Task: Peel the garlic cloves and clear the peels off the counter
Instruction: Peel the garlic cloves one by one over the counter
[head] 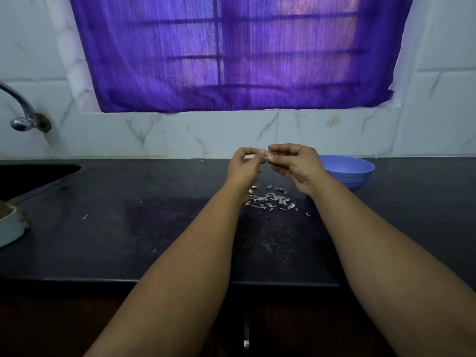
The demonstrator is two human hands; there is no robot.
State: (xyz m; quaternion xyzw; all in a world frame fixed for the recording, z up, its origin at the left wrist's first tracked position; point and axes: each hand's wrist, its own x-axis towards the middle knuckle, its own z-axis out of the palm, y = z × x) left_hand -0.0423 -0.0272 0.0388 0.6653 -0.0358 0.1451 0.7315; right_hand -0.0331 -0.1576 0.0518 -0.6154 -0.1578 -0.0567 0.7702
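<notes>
Both hands are raised above the black counter (128, 228), fingertips meeting. My left hand (244, 166) pinches a small pale garlic clove (249, 157) between thumb and fingers. My right hand (293, 163) pinches at the clove's end, where a bit of skin (268, 153) shows. Below the hands lies a heap of pale garlic peels (270, 200) on the counter. A few unpeeled cloves (252, 190) lie beside my left wrist, partly hidden by it.
A blue bowl (347, 173) stands on the counter just right of my right hand. A sink (31, 176) and a tap (23, 112) are at the far left, with a white dish (7, 228) at the left edge. Stray peel bits (85, 216) lie scattered.
</notes>
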